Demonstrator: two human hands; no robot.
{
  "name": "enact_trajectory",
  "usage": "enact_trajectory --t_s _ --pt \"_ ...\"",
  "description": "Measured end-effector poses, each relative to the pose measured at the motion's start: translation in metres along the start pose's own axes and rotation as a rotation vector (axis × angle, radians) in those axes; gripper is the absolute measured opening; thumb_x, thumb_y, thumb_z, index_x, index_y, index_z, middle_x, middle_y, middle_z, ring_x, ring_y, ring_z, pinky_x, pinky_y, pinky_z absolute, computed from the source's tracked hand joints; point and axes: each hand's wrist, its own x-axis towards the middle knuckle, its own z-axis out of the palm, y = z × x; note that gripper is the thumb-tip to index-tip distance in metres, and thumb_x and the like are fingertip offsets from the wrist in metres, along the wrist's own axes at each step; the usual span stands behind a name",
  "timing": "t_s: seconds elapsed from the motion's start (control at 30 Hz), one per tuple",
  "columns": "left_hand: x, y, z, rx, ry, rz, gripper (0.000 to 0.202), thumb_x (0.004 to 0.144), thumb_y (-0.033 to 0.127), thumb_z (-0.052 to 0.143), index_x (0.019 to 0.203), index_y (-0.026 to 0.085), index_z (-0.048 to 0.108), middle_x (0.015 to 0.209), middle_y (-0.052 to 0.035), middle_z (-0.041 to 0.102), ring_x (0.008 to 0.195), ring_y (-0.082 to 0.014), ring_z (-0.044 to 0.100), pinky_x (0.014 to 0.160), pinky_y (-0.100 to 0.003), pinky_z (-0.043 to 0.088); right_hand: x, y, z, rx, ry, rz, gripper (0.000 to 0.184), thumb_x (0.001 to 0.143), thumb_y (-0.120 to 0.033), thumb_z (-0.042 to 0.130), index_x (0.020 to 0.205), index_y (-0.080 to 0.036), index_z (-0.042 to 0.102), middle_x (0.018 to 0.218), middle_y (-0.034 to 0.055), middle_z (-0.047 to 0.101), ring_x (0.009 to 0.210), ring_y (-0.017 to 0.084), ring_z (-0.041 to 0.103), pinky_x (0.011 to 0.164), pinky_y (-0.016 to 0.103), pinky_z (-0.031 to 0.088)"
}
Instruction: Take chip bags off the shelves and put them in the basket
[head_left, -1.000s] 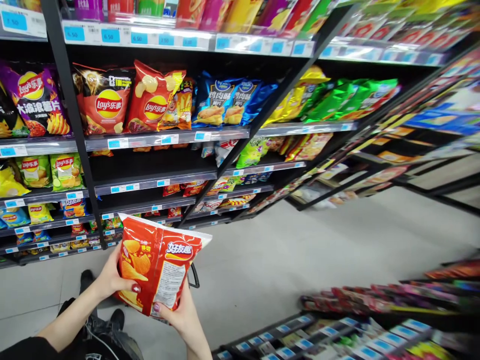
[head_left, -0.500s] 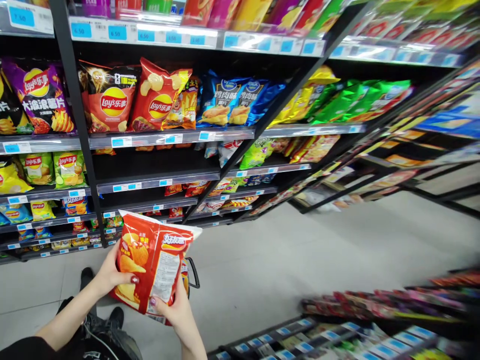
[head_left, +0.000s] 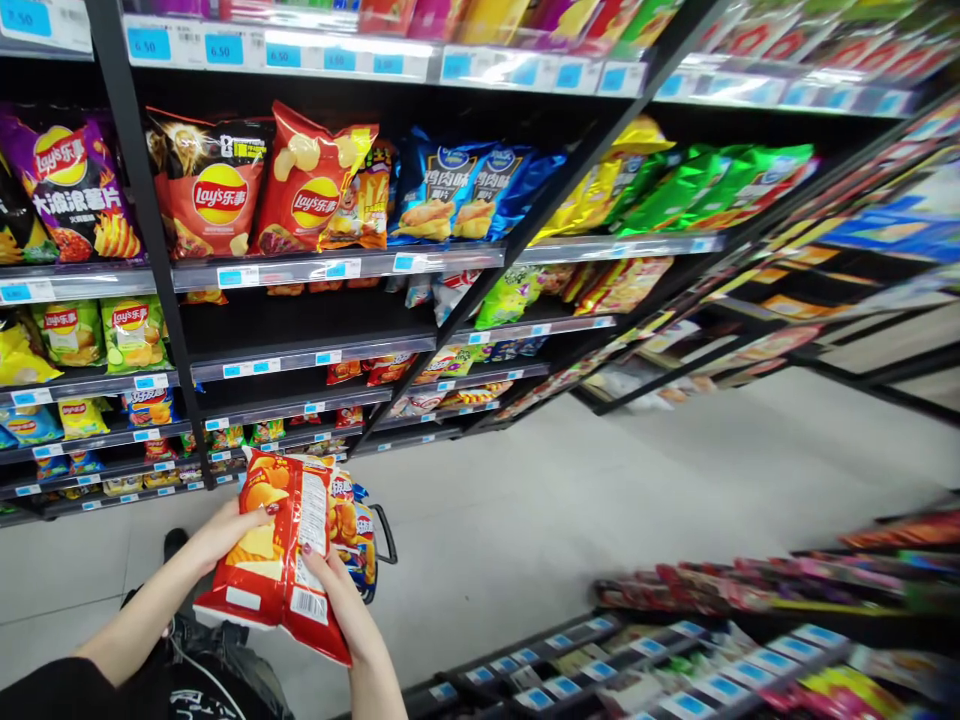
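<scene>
I hold a red bag of potato chips (head_left: 274, 555) in both hands, low at the left, with its back seam and barcode turned towards me. My left hand (head_left: 217, 535) grips its left edge, fingers closed round it. My right hand (head_left: 330, 590) grips its right side from below. Under the bag sits a black-handled shopping basket (head_left: 384, 535) with other snack packs (head_left: 352, 525) in it.
Black shelves (head_left: 300, 270) full of chip bags with blue price tags run along the left and back. Another low shelf (head_left: 675, 650) of packets stands at the lower right. A grey floor aisle (head_left: 600, 480) runs between them. My dark shoes (head_left: 176, 545) show below.
The chip bag has been turned and tipped downward, from showing its front to showing its back seam. Both hands moved lower with it.
</scene>
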Motion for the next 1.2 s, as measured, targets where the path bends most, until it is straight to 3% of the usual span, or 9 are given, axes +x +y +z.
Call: enact_trajectory --t_s 0.27,0.73,1.2 --pt "-0.003 0.000 0.001 0.030 0.010 -0.004 0.048 0.066 0.029 0.072 0.108 0.011 0.057 0.094 -0.0147 0.072 0.081 -0.0287 0.069 0.077 -0.039 0.053 0.007 0.008 -0.008 0.012 0.012 0.025 0.070 0.061 -0.035 0.076 0.123 -0.018 0.046 0.104 0.0098 0.069 0.097 0.030 0.064 0.085 0.045 0.049" --pt "0.001 -0.002 0.004 0.018 0.002 0.010 0.054 0.065 0.030 0.072 0.113 0.011 0.054 0.101 -0.0174 0.069 0.085 -0.0305 0.068 0.082 -0.044 0.051 0.007 0.007 -0.011 0.036 0.051 0.023 0.079 0.057 -0.034 0.079 0.125 -0.019 0.043 0.100 0.0106 0.070 0.097 0.032 0.064 0.085 0.046 0.049" --pt "0.001 0.003 0.007 0.014 -0.033 0.031 0.053 0.066 0.030 0.073 0.114 0.012 0.057 0.101 -0.0152 0.070 0.087 -0.0303 0.067 0.083 -0.042 0.051 0.008 0.005 -0.013 0.014 0.038 0.014 0.071 0.062 -0.037 0.075 0.123 -0.018 0.045 0.111 0.0119 0.066 0.100 0.032 0.062 0.081 0.045 0.052"
